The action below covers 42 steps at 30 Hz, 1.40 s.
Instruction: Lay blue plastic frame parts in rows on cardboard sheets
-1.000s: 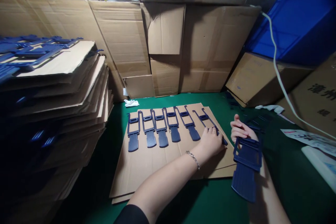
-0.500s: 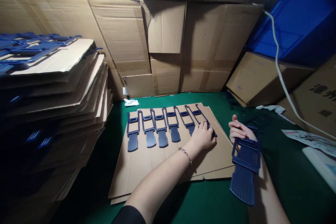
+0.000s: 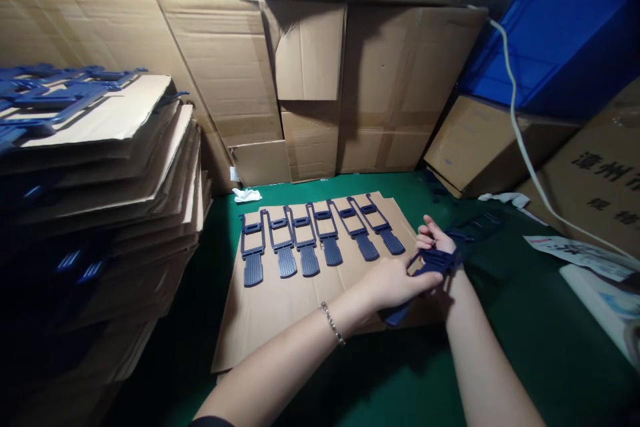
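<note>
A dark blue plastic frame with a ribbed paddle (image 3: 397,315) is between my hands, to the right of the cardboard sheet. My left hand (image 3: 395,280), with a chain bracelet at the wrist, closes on the frame with the thumb across it. Behind the frame's upper end, my right hand (image 3: 434,235) has its fingers curled up and supports the part on palm and wrist; its grip is partly hidden. Several matching blue frames (image 3: 327,233) lie in a row on the cardboard sheet (image 3: 280,313), ribbed paddles toward me.
On the left rises a tall stack of cardboard sheets (image 3: 165,213) layered with blue frames (image 3: 55,100). More dark frames (image 3: 480,227) lie on the green table (image 3: 505,293) beyond my right hand. A white cable (image 3: 513,87) hangs before boxes and a blue bin (image 3: 555,33).
My left hand has left the rightmost frame in the row and moved right, onto the frame at my right hand. That frame has tilted and come closer to the cardboard.
</note>
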Each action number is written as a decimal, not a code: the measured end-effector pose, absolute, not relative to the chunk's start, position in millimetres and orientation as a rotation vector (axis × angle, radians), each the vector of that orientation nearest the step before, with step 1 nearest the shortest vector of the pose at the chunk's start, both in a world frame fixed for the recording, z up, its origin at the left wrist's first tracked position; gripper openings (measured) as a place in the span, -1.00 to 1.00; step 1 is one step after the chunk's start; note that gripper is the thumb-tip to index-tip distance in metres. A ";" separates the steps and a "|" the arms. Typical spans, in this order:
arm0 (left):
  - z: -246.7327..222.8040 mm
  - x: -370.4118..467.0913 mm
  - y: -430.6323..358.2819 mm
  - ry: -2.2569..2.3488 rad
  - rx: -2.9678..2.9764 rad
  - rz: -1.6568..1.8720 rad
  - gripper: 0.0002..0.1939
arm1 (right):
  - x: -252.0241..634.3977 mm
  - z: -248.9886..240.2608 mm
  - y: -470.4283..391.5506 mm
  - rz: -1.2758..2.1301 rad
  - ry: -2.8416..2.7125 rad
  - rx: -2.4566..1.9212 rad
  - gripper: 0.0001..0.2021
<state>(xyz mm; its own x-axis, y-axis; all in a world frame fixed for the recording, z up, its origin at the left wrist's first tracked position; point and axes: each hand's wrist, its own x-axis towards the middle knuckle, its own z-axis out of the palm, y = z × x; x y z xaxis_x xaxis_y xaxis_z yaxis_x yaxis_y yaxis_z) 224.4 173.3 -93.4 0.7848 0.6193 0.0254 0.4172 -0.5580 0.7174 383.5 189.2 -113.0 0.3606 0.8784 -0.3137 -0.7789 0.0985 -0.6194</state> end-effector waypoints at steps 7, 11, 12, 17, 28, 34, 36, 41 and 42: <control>-86.8 167.6 144.5 0.991 2.070 0.303 -0.54 | 336.3 -111.5 187.5 1.116 -0.369 -0.875 -0.81; -92.4 127.5 125.7 1.102 1.931 0.391 -0.66 | 315.0 -106.0 181.2 1.305 -0.482 -0.872 -0.72; -95.5 116.1 119.4 1.098 1.840 0.456 -0.65 | 313.0 -105.3 179.7 1.368 -0.518 -0.847 -0.72; -123.9 66.1 84.0 1.179 1.040 0.673 -0.45 | 320.9 -108.7 177.6 1.546 -0.633 -0.741 -0.79; -151.7 -9.8 68.9 1.822 1.376 0.756 -0.46 | 329.2 -124.9 189.0 1.503 -0.385 -0.890 -0.76; -138.1 -10.4 77.3 2.031 1.419 0.705 -0.28 | 329.8 -131.6 190.9 1.502 -0.389 -0.915 -0.83; -131.6 -8.2 79.4 2.072 1.453 0.641 -0.29 | 330.7 -133.7 191.8 1.494 -0.393 -0.930 -0.85; -119.6 -1.9 85.0 2.167 1.551 0.284 -0.42 | 334.2 -141.6 194.6 1.484 -0.516 -0.920 -0.92; -118.7 -0.2 85.8 2.181 1.587 0.248 -0.42 | 334.8 -143.2 195.1 1.477 -0.545 -0.912 -0.91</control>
<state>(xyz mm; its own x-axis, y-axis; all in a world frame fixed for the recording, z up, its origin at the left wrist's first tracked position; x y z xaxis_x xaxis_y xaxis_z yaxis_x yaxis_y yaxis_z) -0.2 85.8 -118.7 -0.2531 0.9383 -0.2356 0.8616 0.3294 0.3863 334.8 195.1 -143.2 0.0673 0.9740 -0.2165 -0.5994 -0.1340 -0.7892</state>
